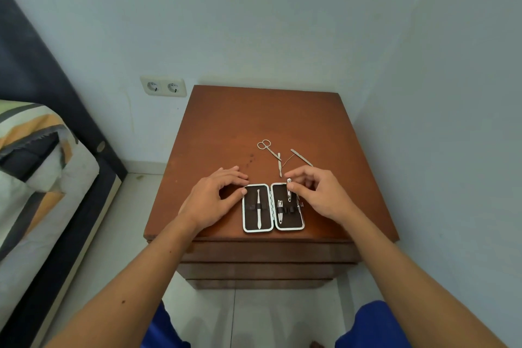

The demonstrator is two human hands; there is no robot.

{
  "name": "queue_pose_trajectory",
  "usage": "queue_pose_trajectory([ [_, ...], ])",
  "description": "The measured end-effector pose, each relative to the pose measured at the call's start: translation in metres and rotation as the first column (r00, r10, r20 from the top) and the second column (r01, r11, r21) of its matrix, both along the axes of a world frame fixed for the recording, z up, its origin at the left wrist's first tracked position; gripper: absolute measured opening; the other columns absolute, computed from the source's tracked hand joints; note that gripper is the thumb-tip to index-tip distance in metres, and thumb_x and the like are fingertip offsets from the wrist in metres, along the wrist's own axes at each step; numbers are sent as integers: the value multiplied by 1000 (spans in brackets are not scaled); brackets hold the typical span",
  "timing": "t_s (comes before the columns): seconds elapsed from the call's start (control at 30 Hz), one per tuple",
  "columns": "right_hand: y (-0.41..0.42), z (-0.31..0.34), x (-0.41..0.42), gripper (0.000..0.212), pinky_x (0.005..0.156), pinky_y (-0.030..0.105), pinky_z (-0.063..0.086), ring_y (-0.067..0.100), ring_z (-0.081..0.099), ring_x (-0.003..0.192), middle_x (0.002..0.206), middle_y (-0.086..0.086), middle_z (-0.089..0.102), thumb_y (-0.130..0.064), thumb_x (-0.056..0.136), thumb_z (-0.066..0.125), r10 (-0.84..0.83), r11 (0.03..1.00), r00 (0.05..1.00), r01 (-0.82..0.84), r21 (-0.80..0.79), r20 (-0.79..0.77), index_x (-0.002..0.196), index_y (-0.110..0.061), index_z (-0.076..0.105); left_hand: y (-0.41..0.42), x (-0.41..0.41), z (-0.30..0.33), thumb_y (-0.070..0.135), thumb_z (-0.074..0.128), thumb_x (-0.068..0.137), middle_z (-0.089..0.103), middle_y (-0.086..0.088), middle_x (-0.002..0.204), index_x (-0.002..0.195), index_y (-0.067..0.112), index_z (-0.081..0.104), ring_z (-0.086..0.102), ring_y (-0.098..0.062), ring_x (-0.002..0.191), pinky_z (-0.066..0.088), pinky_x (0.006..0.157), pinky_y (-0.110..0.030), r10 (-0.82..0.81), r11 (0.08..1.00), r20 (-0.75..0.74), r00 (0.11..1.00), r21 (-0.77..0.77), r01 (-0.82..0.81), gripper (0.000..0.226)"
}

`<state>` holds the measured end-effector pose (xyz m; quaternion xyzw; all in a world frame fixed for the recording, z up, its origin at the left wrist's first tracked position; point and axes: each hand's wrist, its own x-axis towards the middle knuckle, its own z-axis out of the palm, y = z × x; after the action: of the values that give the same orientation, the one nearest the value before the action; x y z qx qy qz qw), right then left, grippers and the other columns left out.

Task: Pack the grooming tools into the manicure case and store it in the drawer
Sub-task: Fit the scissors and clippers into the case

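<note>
**Location: Home Bedroom**

The setting is a bedroom in a home. A bed (36,178) stands at the left, fitted with a dark frame and patterned bedding in grey, orange and white. A brown wooden nightstand (254,121) with stacked drawer fronts (265,265) stands in the corner beside it. The walls (254,8) are plain and pale. A double wall socket (163,87) is mounted low, between bed and nightstand. The floor (118,220) is light tile.

No text, label, brand, number or sign can be read anywhere.
</note>
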<state>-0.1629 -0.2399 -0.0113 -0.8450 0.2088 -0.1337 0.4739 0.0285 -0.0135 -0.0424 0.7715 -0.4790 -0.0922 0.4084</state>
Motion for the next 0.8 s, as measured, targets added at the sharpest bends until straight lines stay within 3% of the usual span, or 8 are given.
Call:
queue_pose_trajectory([
  [0.23, 7, 4, -9, 20, 77, 4, 33, -7, 48, 91, 93, -14, 75, -25, 92, 79, 23, 986, 999, -30, -164, -47, 110, -33, 78, 1, 0, 1, 34, 73, 97, 70, 23, 128, 118, 33, 77, 50, 7, 138, 29, 127, -36, 4, 1000, -5, 1000, 9, -4, 22],
  [0.37, 12, 4, -15, 19, 83, 3, 31, -4, 47, 96, 101, -16, 72, -25, 88, 83, 60, 961, 998, -66, -267, -29, 107, -27, 81, 1, 1, -1, 35, 73, 96, 70, 24, 129, 119, 34, 77, 50, 7, 138, 30, 127, -38, 3, 1000, -8, 1000, 17, -2, 23],
  [0.57, 11, 3, -20, 17, 85, 5, 32, 8, 50, 96, 103, -17, 70, -31, 89, 82, 101, 921, 994, -108, -375, -37, 106, -31, 80, 1, 0, 1, 36, 72, 97, 69, 24, 130, 120, 35, 76, 49, 7, 139, 30, 127, -39, 7, 1000, -9, 1000, 29, -6, 24],
  [0.8, 8, 10, -31, 49, 93, 6, 32, 6, 47, 105, 114, -22, 63, -49, 77, 88, 186, 884, 971, -233, -406, -151, 122, -35, 75, 1, -2, 3, 34, 72, 97, 70, 23, 130, 120, 35, 76, 50, 7, 138, 30, 127, -36, 4, 1000, -4, 1000, 25, -4, 23],
])
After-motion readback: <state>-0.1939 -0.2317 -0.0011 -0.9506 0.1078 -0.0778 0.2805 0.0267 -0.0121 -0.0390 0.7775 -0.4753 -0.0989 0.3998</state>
